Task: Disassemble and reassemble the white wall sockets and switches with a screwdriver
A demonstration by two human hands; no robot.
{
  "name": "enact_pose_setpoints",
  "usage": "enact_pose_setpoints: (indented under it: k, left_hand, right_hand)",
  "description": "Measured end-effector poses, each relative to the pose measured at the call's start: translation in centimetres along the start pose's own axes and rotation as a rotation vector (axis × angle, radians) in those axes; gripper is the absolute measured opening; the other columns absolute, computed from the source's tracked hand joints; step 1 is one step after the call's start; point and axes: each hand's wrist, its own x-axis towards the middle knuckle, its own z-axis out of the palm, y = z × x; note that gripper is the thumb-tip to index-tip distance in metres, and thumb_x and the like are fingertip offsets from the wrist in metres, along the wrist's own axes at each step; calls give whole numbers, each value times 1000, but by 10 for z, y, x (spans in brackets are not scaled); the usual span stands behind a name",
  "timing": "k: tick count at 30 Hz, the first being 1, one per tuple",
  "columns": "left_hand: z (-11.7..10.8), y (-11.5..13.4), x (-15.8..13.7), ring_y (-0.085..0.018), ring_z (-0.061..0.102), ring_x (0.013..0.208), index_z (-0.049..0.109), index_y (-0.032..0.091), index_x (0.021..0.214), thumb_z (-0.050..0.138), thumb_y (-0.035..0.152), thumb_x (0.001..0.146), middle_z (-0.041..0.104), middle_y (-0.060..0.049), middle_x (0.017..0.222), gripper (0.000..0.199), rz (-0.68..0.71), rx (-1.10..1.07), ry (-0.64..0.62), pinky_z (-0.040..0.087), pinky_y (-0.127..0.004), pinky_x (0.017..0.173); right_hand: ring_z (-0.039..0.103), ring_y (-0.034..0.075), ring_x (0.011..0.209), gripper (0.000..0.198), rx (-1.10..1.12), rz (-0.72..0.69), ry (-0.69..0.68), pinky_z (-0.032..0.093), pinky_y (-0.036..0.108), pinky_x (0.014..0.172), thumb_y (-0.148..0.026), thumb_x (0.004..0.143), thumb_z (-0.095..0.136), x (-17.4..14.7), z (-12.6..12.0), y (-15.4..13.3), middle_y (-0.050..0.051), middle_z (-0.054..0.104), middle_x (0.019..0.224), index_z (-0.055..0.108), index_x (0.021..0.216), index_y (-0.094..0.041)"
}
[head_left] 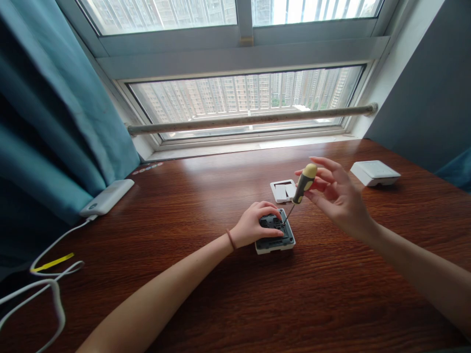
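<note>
My left hand [260, 225] spans a square wall switch body [275, 247], white at the edges and dark grey on top. Thumb and fingers grip it from the left and hold it against the table. A screwdriver [304, 184] with a yellow and grey handle leans to the right, its thin shaft running down to the dark face of the switch body. Thumb and fingertips of my right hand [336, 196] are around the handle, with the other fingers loosely curled. Just behind lies a white frame [273, 191] with loose white pieces inside; the handle partly covers its right side.
A white square box [375, 172] sits at the right of the brown wooden table [206, 304]. On the left are a white power bank [110, 196] with a white cable [59, 289] and a blue curtain [91, 122]. A metal rail [250, 120] crosses the window behind.
</note>
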Motion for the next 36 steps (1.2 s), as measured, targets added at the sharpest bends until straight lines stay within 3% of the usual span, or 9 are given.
enact_pose_setpoints:
  k: [5, 9, 14, 19, 23, 25, 28, 31, 36]
  left_hand:
    - [0, 0, 0, -21, 52, 105, 66, 23, 91, 74, 41, 63, 57, -5, 108, 34, 8, -4, 1, 36, -32, 97]
    - [0, -1, 0, -21, 51, 105, 65, 23, 91, 73, 41, 64, 57, -5, 108, 34, 16, -1, -4, 36, -32, 97]
    - [0, -1, 0, -22, 51, 105, 65, 23, 91, 73, 42, 64, 56, -5, 109, 34, 7, 11, -13, 36, -33, 97]
    - [1, 0, -1, -23, 47, 109, 66, 25, 91, 72, 42, 64, 55, -5, 112, 32, 2, 38, -2, 34, -36, 99]
    - [0, 1, -1, -24, 44, 111, 68, 27, 89, 71, 42, 66, 54, -4, 113, 28, 3, 48, -24, 32, -38, 100]
    - [0, 1, -1, -24, 44, 111, 69, 27, 88, 71, 42, 66, 54, -4, 113, 27, 4, 48, -28, 32, -38, 101]
    - [0, 0, 0, -24, 45, 110, 68, 26, 88, 73, 41, 65, 55, -4, 111, 28, 3, 42, -22, 32, -37, 100]
    - [1, -1, 1, -24, 47, 107, 65, 23, 92, 76, 41, 60, 56, -5, 109, 38, -11, 32, 17, 35, -37, 98]
    - [2, -2, 0, -24, 48, 104, 61, 22, 93, 77, 42, 58, 57, -6, 107, 43, -24, 41, 40, 36, -38, 95]
  right_hand:
    - [57, 19, 93, 54, -39, 2, 13, 50, 37, 78, -20, 72, 66, 0, 1, 1, 5, 53, 111, 39, 117, -30]
    - [57, 14, 74, 63, -103, -11, 121, 52, 31, 66, -21, 59, 77, 1, 1, 6, -1, 50, 94, 41, 109, -30]
    - [58, 15, 83, 52, -2, -22, 90, 52, 32, 72, -16, 69, 69, 2, 2, 3, 1, 53, 95, 41, 111, -28]
    - [55, 18, 93, 55, 46, -55, 114, 51, 32, 75, -13, 74, 61, 4, -2, -6, 5, 55, 99, 37, 121, -27]
    - [57, 14, 75, 48, 93, 43, 156, 50, 28, 62, -13, 77, 53, 5, -6, -2, 0, 51, 87, 35, 119, -28]
    - [51, 10, 54, 40, 88, 219, 82, 45, 24, 47, -14, 77, 48, 4, -6, 5, -4, 47, 77, 37, 114, -27]
    - [43, 8, 44, 22, -111, 475, -204, 35, 21, 39, -20, 73, 53, 2, -1, 16, -6, 47, 64, 48, 94, -21]
    - [50, 12, 57, 16, -373, 417, -393, 39, 23, 51, -24, 65, 65, -2, 9, 24, -3, 54, 62, 54, 72, -17]
    - [57, 13, 64, 8, -443, 298, -418, 39, 22, 59, -20, 68, 64, -10, 20, 28, -1, 63, 68, 58, 72, -16]
